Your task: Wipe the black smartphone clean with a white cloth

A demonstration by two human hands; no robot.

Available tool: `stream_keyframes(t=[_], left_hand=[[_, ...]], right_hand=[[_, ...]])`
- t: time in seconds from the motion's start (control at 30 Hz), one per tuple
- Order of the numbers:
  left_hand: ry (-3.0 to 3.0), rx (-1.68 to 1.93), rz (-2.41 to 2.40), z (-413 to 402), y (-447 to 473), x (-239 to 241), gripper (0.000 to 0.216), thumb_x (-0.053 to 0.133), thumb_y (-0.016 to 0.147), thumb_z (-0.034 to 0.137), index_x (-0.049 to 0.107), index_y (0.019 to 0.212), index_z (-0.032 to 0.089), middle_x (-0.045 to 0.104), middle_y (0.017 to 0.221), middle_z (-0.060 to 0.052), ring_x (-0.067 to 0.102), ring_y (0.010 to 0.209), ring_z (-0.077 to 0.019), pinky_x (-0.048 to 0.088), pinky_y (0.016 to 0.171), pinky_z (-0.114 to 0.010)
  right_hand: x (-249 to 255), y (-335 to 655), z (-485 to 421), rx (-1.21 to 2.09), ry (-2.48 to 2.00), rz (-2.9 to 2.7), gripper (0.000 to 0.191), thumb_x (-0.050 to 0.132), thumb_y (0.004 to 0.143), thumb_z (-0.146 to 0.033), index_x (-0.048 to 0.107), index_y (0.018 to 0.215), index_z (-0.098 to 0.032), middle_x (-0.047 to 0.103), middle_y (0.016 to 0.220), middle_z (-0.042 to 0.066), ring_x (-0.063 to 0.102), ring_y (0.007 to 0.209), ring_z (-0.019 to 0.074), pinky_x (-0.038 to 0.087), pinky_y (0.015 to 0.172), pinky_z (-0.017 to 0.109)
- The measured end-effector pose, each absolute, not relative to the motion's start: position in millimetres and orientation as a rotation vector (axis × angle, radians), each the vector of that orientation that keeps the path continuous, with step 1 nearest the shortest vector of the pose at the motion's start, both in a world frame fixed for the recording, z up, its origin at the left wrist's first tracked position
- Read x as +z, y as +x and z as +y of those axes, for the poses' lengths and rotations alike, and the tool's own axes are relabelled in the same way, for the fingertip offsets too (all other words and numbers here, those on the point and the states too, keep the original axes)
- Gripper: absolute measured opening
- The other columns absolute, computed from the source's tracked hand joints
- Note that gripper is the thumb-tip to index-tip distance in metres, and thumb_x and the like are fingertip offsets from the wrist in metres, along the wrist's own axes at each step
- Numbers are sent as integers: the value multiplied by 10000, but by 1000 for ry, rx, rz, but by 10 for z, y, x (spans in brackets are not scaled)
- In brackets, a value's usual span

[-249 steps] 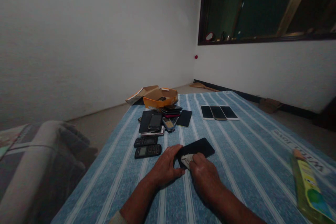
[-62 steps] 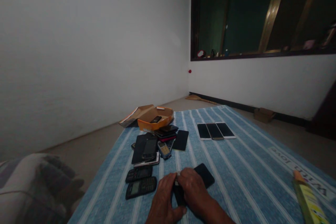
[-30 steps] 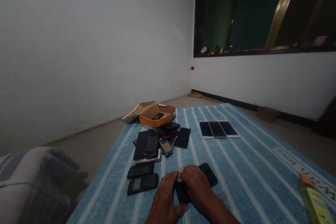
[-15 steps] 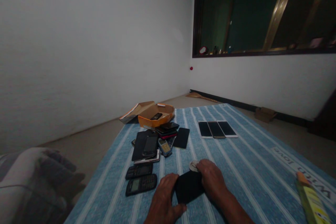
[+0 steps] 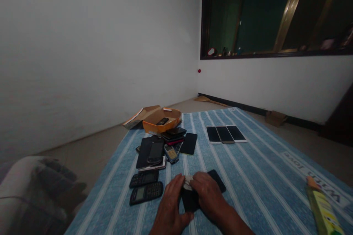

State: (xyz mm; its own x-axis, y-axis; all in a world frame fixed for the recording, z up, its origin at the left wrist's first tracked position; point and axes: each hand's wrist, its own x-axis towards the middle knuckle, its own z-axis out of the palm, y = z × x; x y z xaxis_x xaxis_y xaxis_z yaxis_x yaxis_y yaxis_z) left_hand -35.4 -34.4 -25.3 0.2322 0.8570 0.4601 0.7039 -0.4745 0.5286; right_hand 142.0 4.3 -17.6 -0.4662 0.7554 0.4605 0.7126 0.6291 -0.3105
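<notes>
A dark, flat phone (image 5: 189,201) lies on the striped cloth in front of me, showing on both sides of my right hand. My left hand (image 5: 171,205) holds its left end, fingers along the far side and thumb at the near edge. A crumpled whitish cloth (image 5: 188,183) is pinched in my right hand (image 5: 207,192), pressed on the phone's far left part. The right hand covers the phone's middle. Two black keypad phones, the nearer one (image 5: 146,192) and the farther one (image 5: 143,179), lie just left of my left hand.
Piled phones (image 5: 156,150) lie farther off, before an open orange box (image 5: 157,127) with a phone inside. Three phones (image 5: 225,134) lie side by side at the far right. A yellow-green bottle (image 5: 322,205) with an orange top is at the right edge of the blue striped cloth (image 5: 264,191).
My right hand has moved left across the phone with the whitish cloth, from its far right side to its far left. The phone's right end now shows. My left hand stays at the left end.
</notes>
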Motion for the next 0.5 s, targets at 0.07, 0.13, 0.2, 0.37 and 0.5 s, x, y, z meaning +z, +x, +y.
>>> stream_keyframes(t=[0.07,0.13,0.2,0.37,0.5], left_hand=[[2353,1072,1418,-335,-373,-269,852,675,619,111,417,1421,233,464,1474,-136,455,1334,-348,444,1062,-494],[2405,1065,1350,-316,-401,-299,815,702,658,159,426,1419,250,479,1464,-130,467,1327,-338,452,1058,-489],[2428,1051,1342,-296,-430,-341,783,719,668,190,453,1400,266,539,1415,-118,516,1287,-330,466,1047,-486],[2434,1002,1408,-269,-466,-411,746,732,664,243,498,1373,249,611,1339,-117,581,1218,-334,497,1022,-470],[2454,1006,1384,-276,-474,-409,732,739,677,276,504,1369,243,622,1325,-120,593,1203,-335,508,1009,-468]], right_hand=[[-181,1424,43,95,-1137,-2306,129,563,889,-110,659,934,-183,626,845,33,545,850,181,377,766,284],[-194,1414,39,95,-1129,-2314,136,559,890,-110,660,948,-181,632,870,38,547,869,184,381,789,286],[-203,1403,35,99,-1125,-2311,131,556,895,-120,660,946,-182,636,888,40,548,882,186,383,804,288],[-173,1415,42,157,-1133,-2316,136,547,895,-110,657,933,-180,640,883,32,552,885,178,382,814,279],[-108,1440,48,191,-1185,-2324,166,533,877,-75,660,908,-177,644,874,30,562,883,179,382,797,272]])
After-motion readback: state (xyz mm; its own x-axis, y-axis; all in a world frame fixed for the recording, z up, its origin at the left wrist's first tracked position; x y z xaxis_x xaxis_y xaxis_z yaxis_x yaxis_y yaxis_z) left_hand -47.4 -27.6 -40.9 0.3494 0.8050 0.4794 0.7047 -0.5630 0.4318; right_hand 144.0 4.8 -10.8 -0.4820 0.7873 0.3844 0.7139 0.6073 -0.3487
